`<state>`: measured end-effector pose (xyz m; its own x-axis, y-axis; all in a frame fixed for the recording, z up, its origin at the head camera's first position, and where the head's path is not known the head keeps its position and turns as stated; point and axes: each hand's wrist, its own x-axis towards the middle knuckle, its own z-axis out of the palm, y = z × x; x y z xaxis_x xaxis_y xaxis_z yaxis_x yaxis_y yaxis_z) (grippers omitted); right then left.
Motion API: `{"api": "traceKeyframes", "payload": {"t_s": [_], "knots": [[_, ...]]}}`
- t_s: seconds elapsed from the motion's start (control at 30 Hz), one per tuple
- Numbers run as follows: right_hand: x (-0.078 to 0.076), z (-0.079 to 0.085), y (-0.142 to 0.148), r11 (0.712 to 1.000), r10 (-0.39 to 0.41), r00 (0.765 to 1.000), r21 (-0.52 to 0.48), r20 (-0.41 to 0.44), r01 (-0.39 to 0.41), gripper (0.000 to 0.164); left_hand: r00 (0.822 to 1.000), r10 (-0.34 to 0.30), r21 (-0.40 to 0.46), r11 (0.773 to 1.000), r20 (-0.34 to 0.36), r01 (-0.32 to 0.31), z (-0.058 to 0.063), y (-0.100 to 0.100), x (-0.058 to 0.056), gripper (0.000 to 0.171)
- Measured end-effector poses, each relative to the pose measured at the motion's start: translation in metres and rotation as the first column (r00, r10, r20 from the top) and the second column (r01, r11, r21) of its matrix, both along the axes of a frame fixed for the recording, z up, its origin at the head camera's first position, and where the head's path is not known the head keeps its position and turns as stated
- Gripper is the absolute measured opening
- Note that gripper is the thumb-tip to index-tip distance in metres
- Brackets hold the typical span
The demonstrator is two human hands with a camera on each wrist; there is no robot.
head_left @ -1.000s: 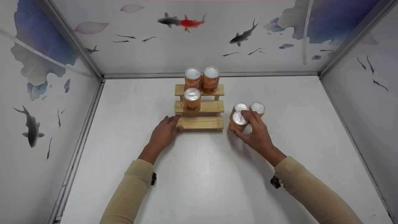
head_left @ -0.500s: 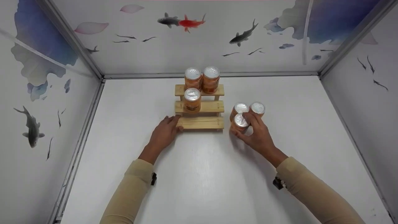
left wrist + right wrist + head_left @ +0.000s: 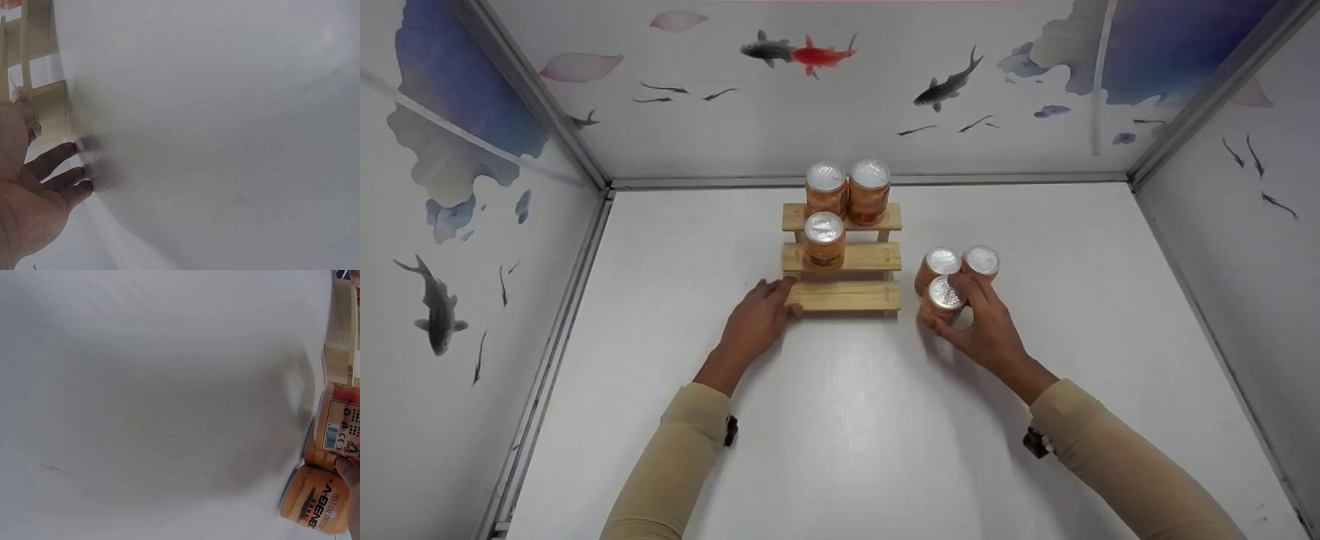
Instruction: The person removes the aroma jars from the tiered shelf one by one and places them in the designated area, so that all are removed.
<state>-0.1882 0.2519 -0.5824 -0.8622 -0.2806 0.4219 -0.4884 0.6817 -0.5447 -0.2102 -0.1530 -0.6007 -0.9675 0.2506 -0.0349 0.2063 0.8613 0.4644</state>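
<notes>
In the head view my right hand (image 3: 986, 322) grips an orange can (image 3: 945, 294) with a clear, shiny lid, its thumb at the front and fingers at the far side. The can's printed label with a barcode (image 3: 331, 437) faces the right wrist camera; whether its base touches the table I cannot tell. Two like cans, one behind it (image 3: 939, 264) and another to the right (image 3: 981, 261), stand close by. My left hand (image 3: 756, 319) pinches the left end of the lowest step of a three-step wooden rack (image 3: 847, 298). Its other fingers (image 3: 66, 179) reach down to the white tabletop.
Two orange cans, one left (image 3: 826, 187) and one right (image 3: 870, 191), stand on the top step. A single can (image 3: 824, 241) stands on the middle step's left part. Fish-patterned walls (image 3: 870, 135) enclose the white table (image 3: 840, 435) at the back and sides.
My right hand has shifted slightly right and toward me with the can, showing more of the can behind it. The left hand and the rack have stayed in place.
</notes>
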Motion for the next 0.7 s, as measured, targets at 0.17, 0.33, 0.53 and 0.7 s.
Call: {"api": "traceKeyframes", "payload": {"t_s": [0.17,0.33,0.53,0.7], "knots": [[0.0,-0.0007,0.001,1.0,0.002,1.0,0.017,0.006,-0.002,0.083,1.0,0.003,-0.006,1.0,0.007,-0.003,0.0008,0.0004,-0.001,0.065],[0.0005,-0.0016,0.0014,0.999,0.004,1.0,0.038,0.019,-0.005,0.082,1.0,0.006,-0.015,1.0,0.018,-0.006,0.0006,0.0005,-0.0013,0.064],[0.0007,-0.0016,0.0018,0.999,0.004,1.0,0.042,0.031,-0.006,0.082,1.0,0.005,-0.012,1.0,0.02,-0.005,0.0001,-0.0001,-0.0012,0.064],[0.001,-0.0011,0.0024,1.0,0.004,0.998,0.026,0.065,-0.005,0.081,1.0,-0.006,-0.014,1.0,0.015,0.006,0.0019,-0.0004,0.0002,0.065]]}}
